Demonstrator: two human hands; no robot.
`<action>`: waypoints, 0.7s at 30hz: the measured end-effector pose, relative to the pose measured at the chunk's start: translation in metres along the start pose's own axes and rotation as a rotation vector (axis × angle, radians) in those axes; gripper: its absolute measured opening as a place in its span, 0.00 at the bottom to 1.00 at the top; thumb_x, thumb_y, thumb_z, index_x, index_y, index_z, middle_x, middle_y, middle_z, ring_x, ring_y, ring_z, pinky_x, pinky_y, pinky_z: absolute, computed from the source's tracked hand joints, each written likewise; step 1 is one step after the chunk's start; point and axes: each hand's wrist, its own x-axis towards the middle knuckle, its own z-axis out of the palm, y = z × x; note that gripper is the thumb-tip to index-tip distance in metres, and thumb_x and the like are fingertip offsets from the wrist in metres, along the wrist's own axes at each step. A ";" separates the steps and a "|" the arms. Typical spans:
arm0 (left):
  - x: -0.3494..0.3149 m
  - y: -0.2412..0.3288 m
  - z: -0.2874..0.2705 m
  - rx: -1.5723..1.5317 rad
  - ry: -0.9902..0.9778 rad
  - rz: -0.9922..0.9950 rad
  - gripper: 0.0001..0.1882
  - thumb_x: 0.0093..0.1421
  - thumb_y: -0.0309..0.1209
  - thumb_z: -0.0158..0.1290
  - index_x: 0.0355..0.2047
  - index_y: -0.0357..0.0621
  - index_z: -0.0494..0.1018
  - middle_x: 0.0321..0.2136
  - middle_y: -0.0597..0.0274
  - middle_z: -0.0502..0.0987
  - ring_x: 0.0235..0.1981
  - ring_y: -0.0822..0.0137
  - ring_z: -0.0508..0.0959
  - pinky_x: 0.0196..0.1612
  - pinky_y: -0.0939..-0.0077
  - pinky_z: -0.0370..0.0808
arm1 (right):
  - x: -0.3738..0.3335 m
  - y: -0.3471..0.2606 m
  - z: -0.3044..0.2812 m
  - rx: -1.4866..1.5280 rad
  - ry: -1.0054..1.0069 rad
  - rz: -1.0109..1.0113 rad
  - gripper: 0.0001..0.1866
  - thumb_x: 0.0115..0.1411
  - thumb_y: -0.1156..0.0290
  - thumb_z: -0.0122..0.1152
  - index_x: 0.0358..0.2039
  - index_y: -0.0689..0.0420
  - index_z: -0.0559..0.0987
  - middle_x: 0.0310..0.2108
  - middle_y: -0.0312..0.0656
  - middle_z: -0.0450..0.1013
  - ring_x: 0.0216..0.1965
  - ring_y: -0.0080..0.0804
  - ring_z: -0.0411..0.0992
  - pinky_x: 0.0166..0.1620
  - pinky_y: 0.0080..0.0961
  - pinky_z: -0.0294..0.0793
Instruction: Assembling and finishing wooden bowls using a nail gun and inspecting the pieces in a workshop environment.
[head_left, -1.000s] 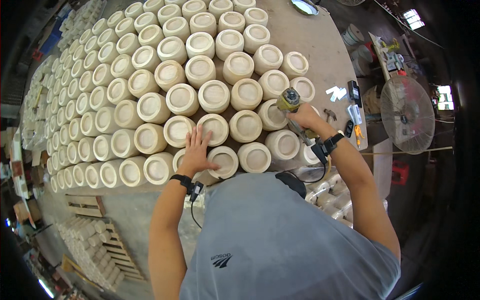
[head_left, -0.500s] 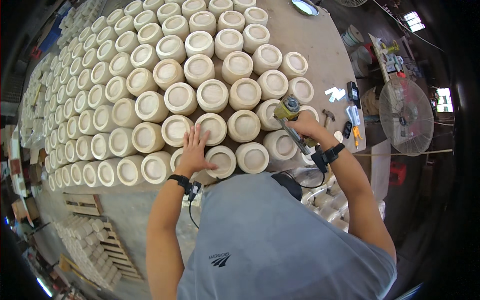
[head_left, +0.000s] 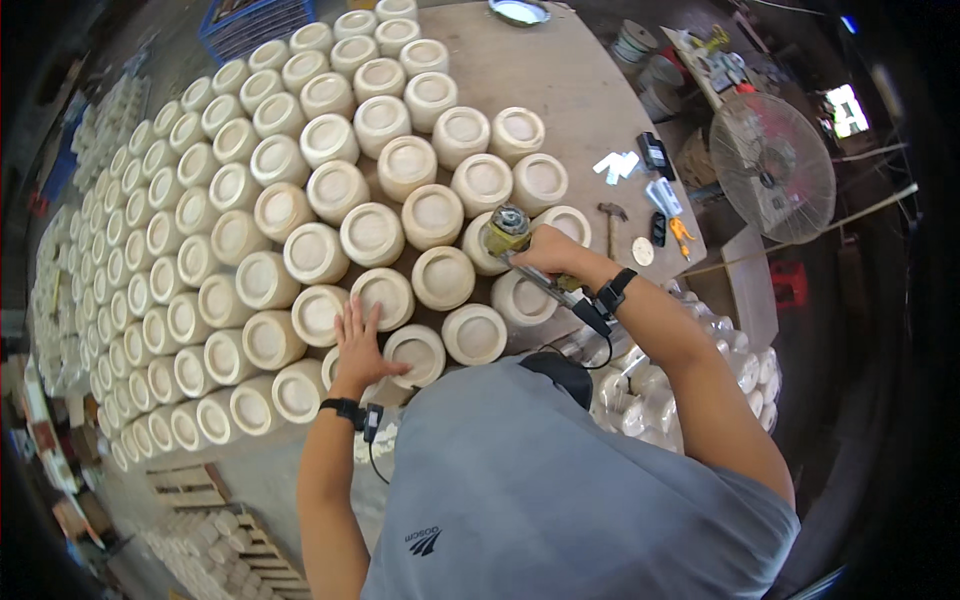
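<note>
Fingers spread, my left hand (head_left: 358, 352) lies over the near rows of pale, round wooden pots (head_left: 383, 298), its fingertips touching the rims of two and its thumb at another pot (head_left: 414, 355). My right hand (head_left: 552, 252) is wrapped round the grip of a nail gun (head_left: 510, 228) with a worn yellow body and a long metal magazine. It is held above the pots at the right of the rows, partly covering one pot (head_left: 480, 246). The gun's nose and its contact with any pot are hidden. Each pot shows a flat, recessed round face upward.
On the table (head_left: 560, 60) at right lie a hammer (head_left: 613, 228), a wooden disc (head_left: 642, 251), an orange-handled tool (head_left: 681, 238), white slips and a black box (head_left: 655, 155). A standing fan (head_left: 772, 168) is beyond. Plastic-wrapped pots (head_left: 640, 400) are beside me; pallets (head_left: 190, 486) stand lower left.
The whole view has turned, shifting the pots and table in the picture. My left hand stays on the same pots. The nail gun in my right hand has moved slightly left over them.
</note>
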 end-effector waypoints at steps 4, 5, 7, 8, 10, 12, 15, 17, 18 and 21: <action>0.000 0.000 -0.003 0.023 -0.005 -0.016 0.74 0.28 0.57 0.75 0.73 0.48 0.50 0.75 0.41 0.37 0.76 0.43 0.38 0.74 0.43 0.34 | -0.016 0.029 -0.032 0.407 0.041 0.121 0.17 0.53 0.63 0.69 0.21 0.65 0.79 0.15 0.42 0.73 0.13 0.28 0.73 0.18 0.27 0.71; 0.001 0.000 -0.002 0.033 -0.002 -0.008 0.74 0.28 0.57 0.75 0.73 0.48 0.50 0.75 0.40 0.37 0.76 0.43 0.38 0.74 0.43 0.34 | -0.018 0.044 -0.040 0.403 0.038 0.120 0.17 0.53 0.63 0.69 0.21 0.65 0.79 0.15 0.42 0.73 0.13 0.28 0.73 0.18 0.27 0.71; 0.001 -0.001 -0.003 0.048 -0.002 0.004 0.74 0.28 0.57 0.75 0.73 0.48 0.50 0.75 0.40 0.37 0.76 0.44 0.38 0.74 0.43 0.34 | -0.019 0.074 -0.055 0.375 0.162 0.288 0.17 0.52 0.63 0.69 0.21 0.66 0.80 0.15 0.43 0.74 0.14 0.30 0.74 0.19 0.29 0.72; 0.001 -0.001 -0.003 0.045 -0.003 0.003 0.74 0.28 0.57 0.75 0.73 0.48 0.50 0.75 0.40 0.38 0.76 0.43 0.38 0.74 0.42 0.34 | -0.018 0.083 -0.058 0.377 0.161 0.288 0.17 0.52 0.63 0.69 0.21 0.66 0.80 0.15 0.43 0.74 0.14 0.30 0.74 0.19 0.29 0.72; 0.004 0.000 -0.004 0.044 0.000 0.005 0.74 0.28 0.57 0.75 0.73 0.48 0.50 0.75 0.40 0.38 0.76 0.43 0.38 0.74 0.42 0.34 | -0.017 0.096 -0.064 0.272 0.126 0.323 0.18 0.52 0.63 0.69 0.21 0.68 0.79 0.15 0.44 0.75 0.14 0.31 0.74 0.20 0.30 0.73; 0.001 0.000 -0.005 0.048 -0.014 -0.011 0.73 0.28 0.56 0.76 0.73 0.48 0.50 0.75 0.40 0.38 0.76 0.43 0.38 0.74 0.42 0.35 | -0.014 0.104 -0.056 0.193 0.175 0.307 0.18 0.52 0.64 0.69 0.21 0.69 0.79 0.15 0.45 0.74 0.14 0.32 0.75 0.21 0.31 0.74; -0.001 0.000 -0.004 0.050 -0.003 -0.006 0.73 0.28 0.56 0.76 0.73 0.48 0.51 0.75 0.40 0.38 0.76 0.42 0.38 0.74 0.41 0.36 | -0.012 0.106 -0.055 0.124 0.214 0.347 0.20 0.50 0.61 0.69 0.24 0.70 0.81 0.17 0.47 0.76 0.17 0.36 0.76 0.24 0.34 0.76; -0.002 0.000 -0.003 0.057 -0.010 -0.015 0.74 0.27 0.57 0.76 0.73 0.50 0.50 0.75 0.40 0.38 0.76 0.42 0.38 0.74 0.41 0.36 | -0.017 0.102 -0.057 0.137 0.199 0.401 0.23 0.49 0.57 0.68 0.26 0.70 0.82 0.19 0.49 0.77 0.19 0.39 0.77 0.27 0.35 0.78; -0.001 0.000 -0.003 0.057 -0.013 -0.012 0.75 0.27 0.58 0.76 0.74 0.52 0.48 0.75 0.39 0.39 0.76 0.42 0.38 0.73 0.41 0.36 | -0.022 0.104 -0.058 0.192 0.210 0.375 0.23 0.49 0.57 0.68 0.27 0.70 0.82 0.20 0.49 0.77 0.19 0.39 0.77 0.27 0.34 0.78; 0.001 0.000 -0.003 0.053 -0.011 0.002 0.75 0.27 0.59 0.75 0.74 0.52 0.49 0.75 0.39 0.38 0.76 0.42 0.38 0.73 0.40 0.36 | -0.019 0.120 -0.057 0.281 0.204 0.378 0.24 0.49 0.57 0.69 0.27 0.71 0.81 0.19 0.49 0.77 0.19 0.38 0.77 0.27 0.33 0.78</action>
